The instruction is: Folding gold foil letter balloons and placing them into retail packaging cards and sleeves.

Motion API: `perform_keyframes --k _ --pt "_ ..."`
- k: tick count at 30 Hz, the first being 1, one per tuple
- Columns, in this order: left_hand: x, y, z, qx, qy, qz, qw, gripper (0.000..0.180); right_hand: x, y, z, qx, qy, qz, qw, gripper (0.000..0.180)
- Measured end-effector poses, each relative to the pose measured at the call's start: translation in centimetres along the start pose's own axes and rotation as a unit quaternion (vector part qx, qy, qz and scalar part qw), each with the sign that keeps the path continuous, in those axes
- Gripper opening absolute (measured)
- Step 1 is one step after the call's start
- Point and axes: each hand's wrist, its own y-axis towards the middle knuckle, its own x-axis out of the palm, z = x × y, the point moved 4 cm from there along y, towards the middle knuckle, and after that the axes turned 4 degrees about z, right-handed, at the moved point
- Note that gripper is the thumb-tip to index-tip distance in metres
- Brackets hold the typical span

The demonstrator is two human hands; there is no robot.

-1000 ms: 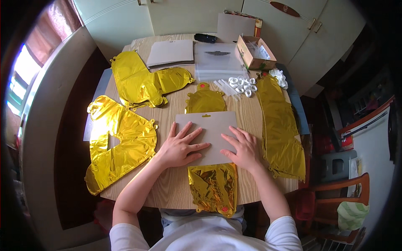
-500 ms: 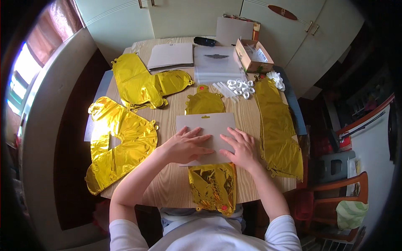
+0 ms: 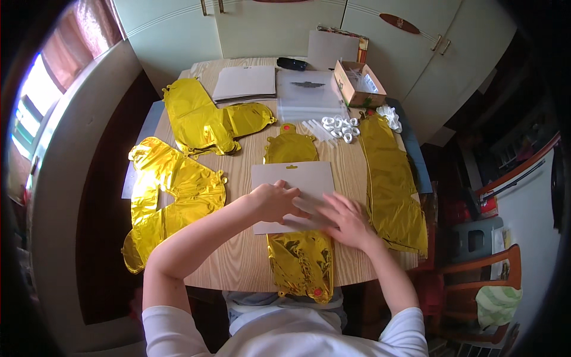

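Note:
A pale card with a small hang slot at its top edge lies across the middle of a gold foil balloon. The balloon shows above and below the card, with a red mark near each end. Over the card's centre is my left hand, its fingers bent and apart, holding nothing. My right hand reaches over the card's right side with fingers stretched toward the left one, partly smeared by motion. Nothing shows in its grasp. Whether the fingertips touch the card I cannot tell.
More gold foil balloons lie on the left, the far left and the right. Farther back are a stack of pale cards, clear plastic bags, white ribbon coils, clear straws and an open box.
Both hands were flat on the card. Now my left hand is raised with bent fingers, and my right has slid slightly lower, its fingers pointing more leftward.

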Motion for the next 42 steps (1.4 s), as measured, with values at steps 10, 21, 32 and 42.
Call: perform_keyframes --k 10,21,32,42 --pt "0.1 0.0 0.1 0.01 0.015 0.017 1.0 0.066 -2.2 -10.2 -8.6 -0.198 -0.072 -0.02 0.977 0.06" --pt "-0.1 -0.3 -0.4 -0.006 -0.005 0.02 1.0 0.066 -5.1 -4.7 -8.8 -0.204 -0.016 0.159 0.966 0.014" --pt "4.4 -1.7 -4.4 0.007 -0.174 0.169 0.97 0.051 -4.6 6.0 -0.8 0.173 0.374 0.029 0.911 0.028" --pt "7.6 -0.8 -5.2 -0.022 -0.108 0.107 0.988 0.046 -0.1 8.1 2.7 0.088 0.297 0.09 0.947 0.032"
